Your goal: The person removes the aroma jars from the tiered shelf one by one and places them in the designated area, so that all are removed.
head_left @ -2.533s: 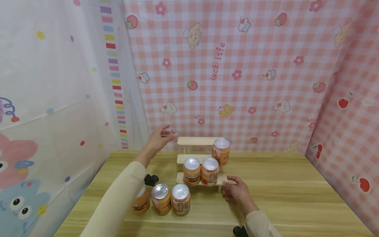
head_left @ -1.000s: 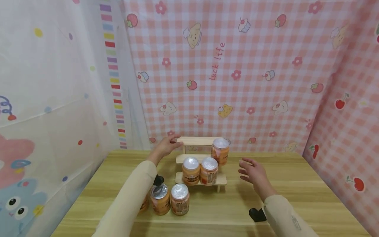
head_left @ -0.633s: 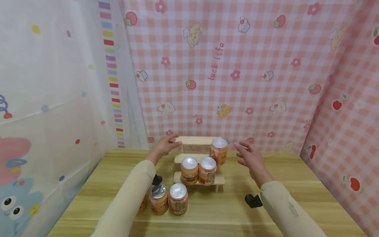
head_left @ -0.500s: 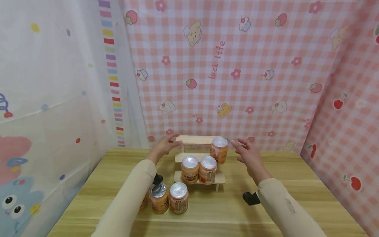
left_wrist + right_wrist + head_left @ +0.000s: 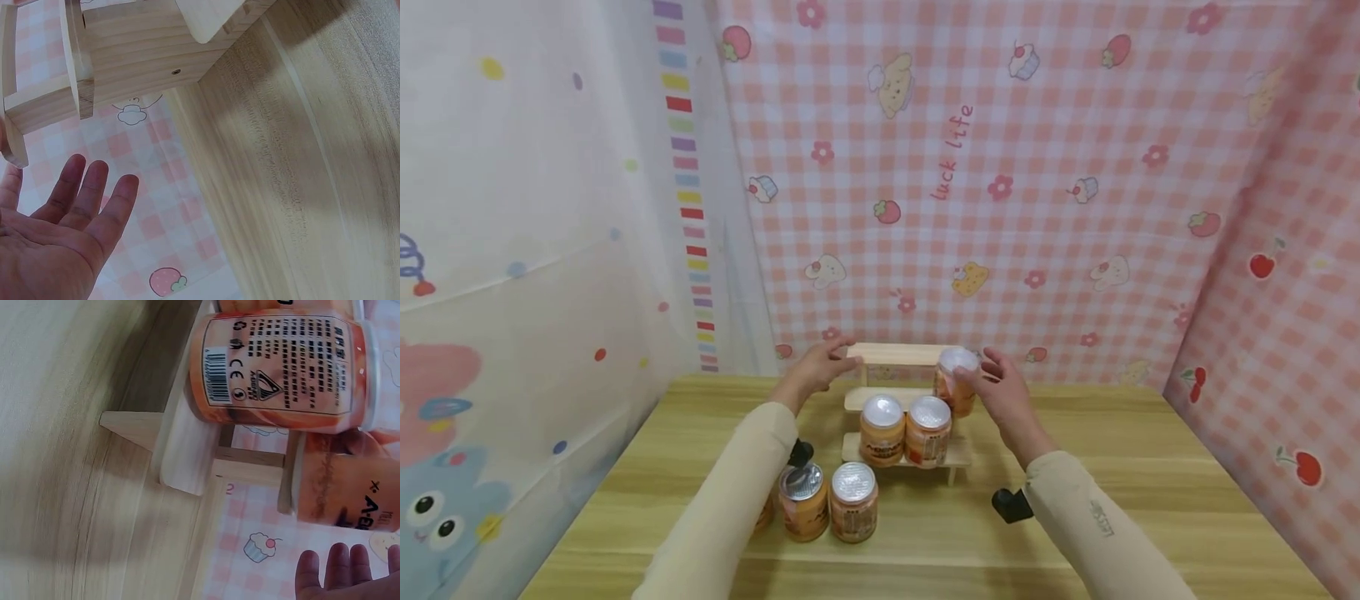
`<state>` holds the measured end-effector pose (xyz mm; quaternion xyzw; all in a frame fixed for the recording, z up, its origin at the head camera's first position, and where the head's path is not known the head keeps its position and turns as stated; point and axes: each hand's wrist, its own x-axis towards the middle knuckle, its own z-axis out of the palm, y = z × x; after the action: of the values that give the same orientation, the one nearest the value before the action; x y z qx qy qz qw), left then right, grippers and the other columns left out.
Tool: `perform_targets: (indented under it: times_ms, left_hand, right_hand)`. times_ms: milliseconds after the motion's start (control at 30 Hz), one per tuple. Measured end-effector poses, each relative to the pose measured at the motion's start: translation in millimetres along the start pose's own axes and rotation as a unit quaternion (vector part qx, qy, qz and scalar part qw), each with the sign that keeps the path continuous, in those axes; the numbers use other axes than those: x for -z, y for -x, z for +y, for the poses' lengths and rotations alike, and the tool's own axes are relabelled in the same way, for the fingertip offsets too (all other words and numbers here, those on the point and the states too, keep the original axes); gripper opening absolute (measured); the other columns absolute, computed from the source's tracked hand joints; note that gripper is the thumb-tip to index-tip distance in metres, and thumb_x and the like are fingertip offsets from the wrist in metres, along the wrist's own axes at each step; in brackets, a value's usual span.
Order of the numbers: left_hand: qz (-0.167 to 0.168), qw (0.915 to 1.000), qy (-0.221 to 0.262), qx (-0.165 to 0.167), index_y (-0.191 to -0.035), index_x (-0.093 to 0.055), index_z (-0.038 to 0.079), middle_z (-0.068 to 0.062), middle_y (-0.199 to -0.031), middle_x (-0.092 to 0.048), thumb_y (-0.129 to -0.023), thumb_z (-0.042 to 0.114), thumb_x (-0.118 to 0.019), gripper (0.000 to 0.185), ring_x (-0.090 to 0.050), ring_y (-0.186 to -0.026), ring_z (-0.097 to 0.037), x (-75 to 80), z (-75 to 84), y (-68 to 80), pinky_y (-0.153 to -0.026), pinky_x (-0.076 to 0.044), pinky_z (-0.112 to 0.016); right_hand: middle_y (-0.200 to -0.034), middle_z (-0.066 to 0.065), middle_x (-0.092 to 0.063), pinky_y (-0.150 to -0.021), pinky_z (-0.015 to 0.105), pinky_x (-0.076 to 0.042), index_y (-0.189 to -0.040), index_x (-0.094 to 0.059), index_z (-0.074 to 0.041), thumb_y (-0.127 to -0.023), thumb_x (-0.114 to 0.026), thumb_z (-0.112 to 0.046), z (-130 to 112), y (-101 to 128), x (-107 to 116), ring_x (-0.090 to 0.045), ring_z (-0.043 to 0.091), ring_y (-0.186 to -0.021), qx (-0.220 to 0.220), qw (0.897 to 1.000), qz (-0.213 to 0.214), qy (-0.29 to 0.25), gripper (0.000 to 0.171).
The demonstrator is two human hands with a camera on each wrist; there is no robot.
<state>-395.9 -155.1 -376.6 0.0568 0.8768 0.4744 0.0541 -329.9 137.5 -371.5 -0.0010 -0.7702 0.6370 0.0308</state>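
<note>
A small three-tier wooden rack (image 5: 901, 354) stands on the table. Its left top end lies between my left hand's (image 5: 811, 373) thumb and forefinger; the left wrist view shows the other fingers (image 5: 90, 184) stretched out. At the right of the middle tier stands an orange-labelled can (image 5: 955, 392) with a silver lid. My right hand (image 5: 1006, 402) is beside this can, thumb near its front. In the right wrist view, the straight right fingers (image 5: 340, 569) show a gap from the can. Two similar cans, one a barcode-side can (image 5: 275, 369), stand on the bottom tier.
In front of the rack, on the wooden table (image 5: 1112, 483), stand a middle can (image 5: 805, 504) and a right can (image 5: 853, 504). A third is mostly hidden behind the left sleeve (image 5: 722, 492). A pink checked cloth (image 5: 1075, 125) hangs behind.
My left hand has come right onto the rack's top end. My right hand has left the bottom tier's right end, swung outward, then moved up and left to the middle-tier can.
</note>
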Motion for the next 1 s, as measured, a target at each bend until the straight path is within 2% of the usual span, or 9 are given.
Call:
perform_targets:
  times_ms: [167,367,567,667,900,1000]
  left_hand:
    - [0.002,1.0,0.008,0.001,-0.134,-0.044,0.021,-0.016,-0.124,-0.048,-0.087,0.037,-0.06,0.053,-0.047,-0.109,-0.029,-2.6,-0.2,-2.0,-0.073,-0.046,-0.04]
    - [-0.001,1.0,0.006,0.001,-0.135,-0.043,0.019,-0.017,-0.125,-0.047,-0.086,0.038,-0.06,0.055,-0.047,-0.111,-0.03,-3.8,0.2,-2.7,-0.077,-0.046,-0.044]
    - [0.005,0.9999,0.004,0.013,-0.134,-0.044,0.021,-0.015,-0.125,-0.048,-0.086,0.039,-0.061,0.054,-0.047,-0.11,-0.029,-3.8,-0.2,-2.8,-0.075,-0.046,-0.041]
    - [0.008,0.9998,0.002,0.02,-0.134,-0.045,0.022,-0.015,-0.123,-0.049,-0.085,0.039,-0.061,0.054,-0.049,-0.105,-0.026,-3.8,-0.7,-3.3,-0.071,-0.046,-0.037]
    - [0.003,0.9996,0.012,0.024,-0.133,-0.045,0.022,-0.015,-0.12,-0.05,-0.086,0.037,-0.061,0.052,-0.05,-0.079,-0.021,-2.3,-0.6,-5.0,-0.063,-0.043,-0.032]
    - [0.0,0.9997,0.014,0.02,-0.133,-0.045,0.021,-0.016,-0.12,-0.05,-0.086,0.036,-0.061,0.052,-0.049,-0.078,-0.019,0.1,0.1,-4.9,-0.056,-0.04,-0.028]
  right_hand:
    - [-0.137,0.014,-0.033,-0.094,0.046,-0.035,-0.142,-0.026,-0.017,-0.076,-0.072,-0.036,5.2,-1.3,-3.5,-0.036,0.029,-0.12,0.012,1.0,-0.007,0.006,0.083]
    - [-0.128,0.011,-0.041,-0.088,0.042,-0.041,-0.138,-0.035,-0.017,-0.075,-0.074,-0.033,9.5,-2.1,-6.6,-0.045,0.027,-0.111,0.043,0.999,-0.022,0.003,0.075]
    - [-0.122,0.008,-0.046,-0.084,0.04,-0.043,-0.134,-0.041,-0.019,-0.074,-0.075,-0.034,10.8,-3.5,-8.2,-0.048,0.025,-0.106,0.046,0.999,-0.01,0.016,0.07]
    - [-0.121,0.009,-0.046,-0.083,0.039,-0.042,-0.132,-0.043,-0.018,-0.074,-0.075,-0.033,10.8,-4.3,-7.9,-0.047,0.026,-0.105,0.048,0.999,-0.006,0.016,0.068]
    - [-0.117,0.01,-0.046,-0.079,0.037,-0.043,-0.131,-0.044,-0.015,-0.076,-0.073,-0.031,12.7,-6.5,1.4,-0.047,0.025,-0.103,0.066,0.998,0.018,0.014,0.065]
    - [-0.116,0.009,-0.046,-0.078,0.036,-0.043,-0.131,-0.043,-0.016,-0.076,-0.073,-0.035,11.6,-8.1,7.8,-0.046,0.024,-0.102,0.072,0.997,0.023,0.013,0.066]
